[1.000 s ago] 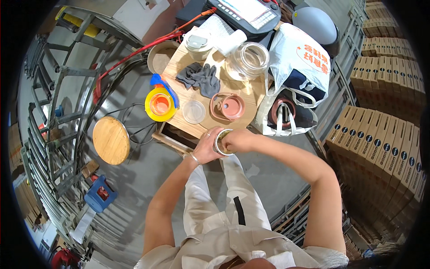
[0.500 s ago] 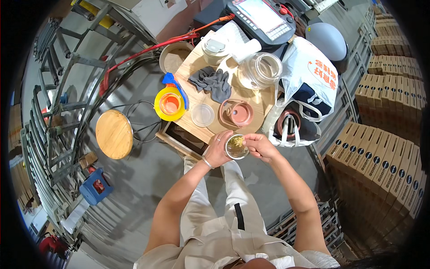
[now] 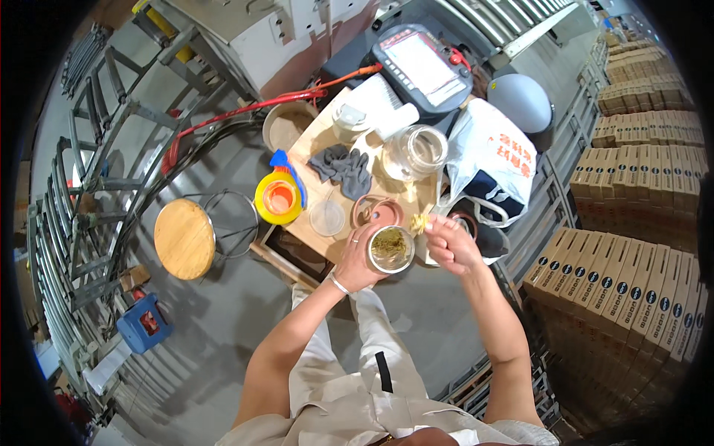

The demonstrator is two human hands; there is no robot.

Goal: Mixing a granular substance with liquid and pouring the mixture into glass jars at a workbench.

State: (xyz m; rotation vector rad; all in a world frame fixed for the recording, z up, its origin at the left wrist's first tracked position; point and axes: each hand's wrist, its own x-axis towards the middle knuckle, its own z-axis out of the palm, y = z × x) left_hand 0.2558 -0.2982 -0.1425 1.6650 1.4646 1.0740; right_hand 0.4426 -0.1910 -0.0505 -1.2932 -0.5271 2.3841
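Observation:
My left hand [image 3: 357, 260] is wrapped round a clear, round glass jar [image 3: 402, 265], seen from above, with its mouth uncovered. Inside lies a heap of dried yellow-green plant bits [image 3: 387, 245]. To the right of the jar, my right hand [image 3: 454, 245] pinches a small clump of pale yellow dried flowers [image 3: 420, 222] between thumb and fingers, apart from the rim. Just beyond the jar, a reddish-brown lid with a strap [image 3: 385, 213] rests on the wooden tabletop [image 3: 312, 232]. A clear round plastic lid [image 3: 327, 218] lies to its left.
The table also bears a grey glove [image 3: 343, 169], a large glass jar [image 3: 416, 152], a yellow tape roll [image 3: 266, 199] and a white lidded cup [image 3: 347, 121]. Right of it are a white plastic bag [image 3: 491, 149] and stacked cartons [image 3: 595, 275]. A round wooden stool [image 3: 184, 238] stands left.
My right hand has drawn back rightward from the jar's mouth, bringing the yellow clump out. The left hand still holds the jar, now a little lower in view.

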